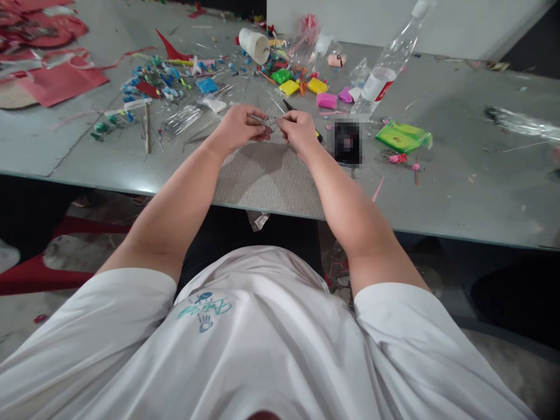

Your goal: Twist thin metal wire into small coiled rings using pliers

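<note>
My left hand [240, 127] and my right hand [300, 129] meet over the table, fingertips nearly touching. Between them is a small, thin, shiny wire-like piece [269, 121], too small to name exactly. The left fingers are closed on it, and the right thumb and forefinger pinch at its right side. Beneath both hands lies a grey-brown textured sheet [266, 181] at the table edge. Partly hidden behind my right hand is a black and yellow tool [319, 136] whose kind I cannot tell.
A clear plastic bottle [380, 79] stands behind right, near a green packet [402, 137]. Yellow clay packs [289, 87], a tipped white cup [254, 46] and small blue-green pieces [157, 79] litter the table [459, 181]. Red cut material [61, 79] lies far left.
</note>
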Demonstrator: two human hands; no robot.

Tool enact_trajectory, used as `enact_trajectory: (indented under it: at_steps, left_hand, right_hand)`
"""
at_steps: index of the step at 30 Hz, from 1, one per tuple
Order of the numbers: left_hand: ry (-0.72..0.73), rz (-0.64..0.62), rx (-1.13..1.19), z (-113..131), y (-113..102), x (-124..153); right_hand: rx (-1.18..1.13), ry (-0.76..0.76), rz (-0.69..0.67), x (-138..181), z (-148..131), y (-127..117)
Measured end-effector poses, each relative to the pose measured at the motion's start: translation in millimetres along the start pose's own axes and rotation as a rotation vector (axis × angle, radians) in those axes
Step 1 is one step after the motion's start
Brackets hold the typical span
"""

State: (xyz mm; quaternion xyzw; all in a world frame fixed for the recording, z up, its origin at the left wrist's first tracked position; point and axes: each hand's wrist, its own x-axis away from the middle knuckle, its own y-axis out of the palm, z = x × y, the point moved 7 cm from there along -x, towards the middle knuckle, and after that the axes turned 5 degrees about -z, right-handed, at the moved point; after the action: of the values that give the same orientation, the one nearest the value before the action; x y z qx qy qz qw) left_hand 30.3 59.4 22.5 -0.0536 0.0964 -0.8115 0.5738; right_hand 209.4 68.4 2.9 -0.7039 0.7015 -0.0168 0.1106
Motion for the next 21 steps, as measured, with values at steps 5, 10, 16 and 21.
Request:
enact_trajectory:
  at_steps: [5,10,16,21]
  left_hand:
    - [0.013,-0.002,0.031,-3.2,-1.1,-2.3]
    - [-0.008,-0.005,0.02,-8.5,-2.2,-5.5]
    - [0.015,-0.014,0.037,-8.5,-2.6,-7.2]
    - [0.011,-0.022,0.019,-10.0,-3.9,-7.1]
  right_hand:
    - [0.158,-0.107,-0.059,-10.3,3.5,-0.3]
    - [0.298,-0.214,-0.093,-16.1,4.7,-0.2]
    - [0.378,-0.243,-0.101,-13.2,1.0,2.8]
    - [0.333,-0.215,-0.12,-17.2,9.4,5.6]
